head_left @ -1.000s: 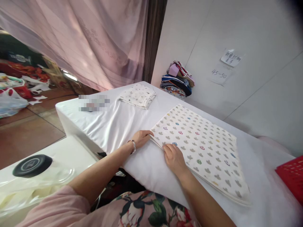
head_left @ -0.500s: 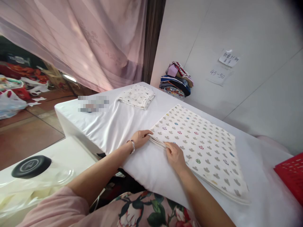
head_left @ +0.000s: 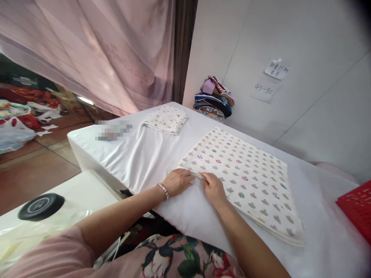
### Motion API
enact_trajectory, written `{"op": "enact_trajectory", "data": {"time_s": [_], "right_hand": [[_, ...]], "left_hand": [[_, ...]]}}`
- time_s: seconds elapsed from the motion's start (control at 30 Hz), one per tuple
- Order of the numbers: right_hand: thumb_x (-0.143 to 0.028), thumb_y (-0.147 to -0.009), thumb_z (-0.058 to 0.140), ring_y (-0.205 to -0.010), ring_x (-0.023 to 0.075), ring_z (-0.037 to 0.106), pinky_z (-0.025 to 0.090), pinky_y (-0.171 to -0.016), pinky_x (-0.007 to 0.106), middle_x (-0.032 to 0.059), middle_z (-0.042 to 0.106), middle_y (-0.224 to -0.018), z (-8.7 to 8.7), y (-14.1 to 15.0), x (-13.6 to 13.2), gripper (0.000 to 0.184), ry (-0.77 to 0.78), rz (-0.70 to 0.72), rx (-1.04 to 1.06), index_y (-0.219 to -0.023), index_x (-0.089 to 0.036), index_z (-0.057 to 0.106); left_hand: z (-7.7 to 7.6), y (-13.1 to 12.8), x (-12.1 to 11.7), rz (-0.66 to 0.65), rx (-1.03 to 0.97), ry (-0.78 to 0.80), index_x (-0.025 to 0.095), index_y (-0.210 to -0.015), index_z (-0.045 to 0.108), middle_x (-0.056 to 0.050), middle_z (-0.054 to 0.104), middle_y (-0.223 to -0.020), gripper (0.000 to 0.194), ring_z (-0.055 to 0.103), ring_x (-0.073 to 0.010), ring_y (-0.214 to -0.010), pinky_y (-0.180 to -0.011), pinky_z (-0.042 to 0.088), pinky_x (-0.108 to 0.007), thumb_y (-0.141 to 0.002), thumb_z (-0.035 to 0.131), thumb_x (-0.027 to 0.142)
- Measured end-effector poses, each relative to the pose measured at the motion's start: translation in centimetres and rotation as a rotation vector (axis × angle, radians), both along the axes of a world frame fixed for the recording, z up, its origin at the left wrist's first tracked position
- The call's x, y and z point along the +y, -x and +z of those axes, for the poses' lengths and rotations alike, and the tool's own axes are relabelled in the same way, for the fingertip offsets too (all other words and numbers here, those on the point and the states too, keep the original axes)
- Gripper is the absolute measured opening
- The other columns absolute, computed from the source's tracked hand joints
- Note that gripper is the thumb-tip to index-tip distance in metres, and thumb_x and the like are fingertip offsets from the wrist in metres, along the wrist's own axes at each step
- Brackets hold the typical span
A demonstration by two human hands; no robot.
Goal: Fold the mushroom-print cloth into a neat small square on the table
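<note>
So both hands are at the near edge of this patterned cloth [head_left: 249,170], which lies flat on the bench [head_left: 315,216] in front of the person. Right hand [head_left: 214,189] has its thumb and fingers pinched on the layered edge, arm reaching up from the lower right. Left hand [head_left: 178,182] is palm down just beside it, fingers bent together over the same edge near the left corner; its thumb is hidden, so can't tell if it's really gripping. There's a silvery bracelet [head_left: 163,191] on that wrist.

The cloth looks soft, in several layers, off-white with grey motifs and a few coloured ones. The bench cover [head_left: 139,154] is smooth, white and kinda shiny, with wrinkles. Further back sits a smaller folded print cloth [head_left: 166,119].

Containers: a red basket [head_left: 355,208] with holes at the right edge, insides not visible, and a plastic bag [head_left: 14,135] on the floor, contents unclear.
</note>
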State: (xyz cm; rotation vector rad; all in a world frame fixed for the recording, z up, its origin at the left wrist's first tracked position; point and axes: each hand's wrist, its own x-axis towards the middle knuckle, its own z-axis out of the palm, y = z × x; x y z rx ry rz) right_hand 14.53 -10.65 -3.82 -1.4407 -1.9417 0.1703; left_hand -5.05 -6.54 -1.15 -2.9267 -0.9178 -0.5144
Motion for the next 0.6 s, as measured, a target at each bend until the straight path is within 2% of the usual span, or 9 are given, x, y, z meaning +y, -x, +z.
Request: {"op": "enact_trajectory", "data": {"time_s": [0.13,0.33,0.43,0.53,0.6], "right_hand": [[-0.01,-0.079,0.041,-0.09,0.0174,0.057,0.046,-0.081,0.031,0.003,0.064,-0.096,0.1,-0.1,0.0,0.034,-0.033,-0.001,0.012,-0.105,-0.023,0.059],[-0.012,-0.081,0.041,-0.089,0.0174,0.058,0.047,-0.08,0.031,0.0035,0.065,-0.095,0.1,-0.2,0.2,0.03,-0.088,-0.029,0.0,-0.103,-0.022,0.061],[-0.014,-0.083,0.041,-0.09,0.0174,0.058,0.047,-0.08,0.031,0.0042,0.065,-0.095,0.2,-0.3,0.1,0.029,-0.118,-0.018,-0.006,-0.103,-0.021,0.061],[-0.015,-0.086,0.039,-0.089,0.0169,0.057,0.047,-0.08,0.03,0.0043,0.065,-0.096,0.5,-0.1,-0.2,0.028,-0.135,0.038,-0.02,-0.104,-0.021,0.06],[-0.012,-0.085,0.038,-0.088,0.0166,0.057,0.047,-0.079,0.03,0.0043,0.065,-0.094,0.7,0.1,-0.5,0.029,-0.13,0.102,-0.054,-0.102,-0.02,0.06]], "left_hand": [[-0.9,-1.9,0.8,0.057,0.14,-0.014,0.019,-0.092,0.06,-0.002,0.06,-0.083,0.02,0.056,-0.014,-0.069,-0.06,0.04,-0.026,-0.088,0.041,0.025],[-1.4,-3.3,1.7,-0.016,0.187,-0.043,0.013,-0.081,0.06,-0.005,0.061,-0.08,0.024,0.054,-0.0135,-0.065,-0.055,0.035,-0.026,-0.087,0.037,0.014],[-0.9,-2.9,1.3,-0.051,0.148,-0.036,0.014,-0.078,0.06,-0.005,0.061,-0.077,0.023,0.054,-0.0139,-0.064,-0.056,0.034,-0.026,-0.085,0.037,0.014],[-0.3,-1.8,0.5,-0.073,0.029,0.056,0.016,-0.076,0.058,-0.004,0.06,-0.075,0.021,0.053,-0.0139,-0.063,-0.056,0.034,-0.027,-0.083,0.039,0.015],[-0.1,-1.1,0.1,0.004,-0.082,0.149,0.017,-0.074,0.058,-0.003,0.059,-0.074,0.018,0.052,-0.0134,-0.06,-0.056,0.034,-0.027,-0.082,0.041,0.018]]}}
